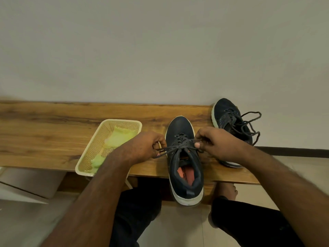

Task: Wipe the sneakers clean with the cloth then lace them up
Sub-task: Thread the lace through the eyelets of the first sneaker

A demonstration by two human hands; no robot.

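On the wooden worktop (53, 122) sit two dark sneakers: the near sneaker (185, 168) overhangs the front edge, the far sneaker (229, 122) lies already laced. One basket (106, 125) holds the one green cloth (119, 138). Left hand (142, 145) and right hand (215, 143) each pinch a lace end (170, 148), fingers curled. A hard tug could drag the overhanging shoe off.

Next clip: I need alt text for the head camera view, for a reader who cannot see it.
Two hands pull the laces of a dark sneaker on a wooden bench: the left hand pinches one lace end, the right hand the other. A second sneaker with loose laces lies to the right, and a yellow-green cloth sits in a cream basket to the left.
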